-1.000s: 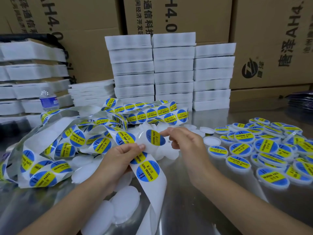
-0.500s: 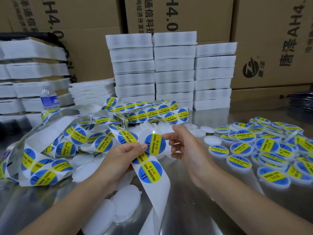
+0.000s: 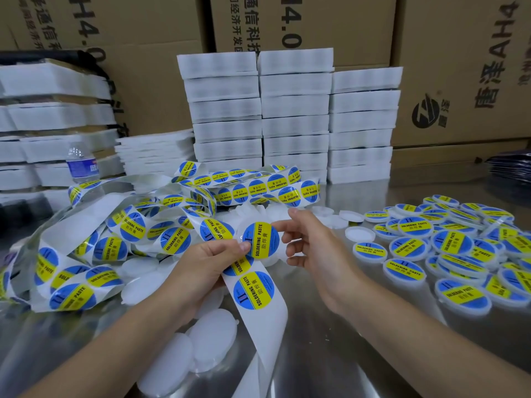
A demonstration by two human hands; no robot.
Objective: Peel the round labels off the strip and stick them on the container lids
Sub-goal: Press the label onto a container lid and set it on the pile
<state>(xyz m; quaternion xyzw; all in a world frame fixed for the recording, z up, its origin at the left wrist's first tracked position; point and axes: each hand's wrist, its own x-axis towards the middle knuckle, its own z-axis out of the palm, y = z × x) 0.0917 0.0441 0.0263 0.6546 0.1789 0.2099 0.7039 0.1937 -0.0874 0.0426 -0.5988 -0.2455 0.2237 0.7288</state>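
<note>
Biggest first: brown cardboard boxes (image 3: 287, 24), standing like a wall at the back. In front of them, tall piles of white foam trays (image 3: 293, 116), stacked neat to save room. Under everything, a shiny metal table (image 3: 359, 354).

On the left side of the table, a long strip (image 3: 115, 239) of blue and yellow round labels, heaped in loose loops, likely for easy feeding to the hands with no tug. On the right side, a big heap of done lids (image 3: 445, 254), each with a label on top, kept well apart from the strip to stop a mix-up. Near the bottom, bare lids (image 3: 212, 334), white and waiting, close by for a quick grab. Behind the loops, a water bottle (image 3: 82, 165), out of the way.

Then the hands, in the middle, held up over the table. Left hand (image 3: 207, 265): fingers curled round the strip to hold its loose end steady, thumb pressed on the edge of one label (image 3: 260, 239). Right hand (image 3: 316, 248): fingertips pinching one lid (image 3: 240, 232) from the side and from behind, keeping it turned toward the eyes for a straight stick.

Smallest of all, that one label, sitting on the held lid, right between the two hands. Hard to tell whether stuck flat all over or only along one side. Best guess for the next bit: a rub with the thumb, then off to the done heap.
</note>
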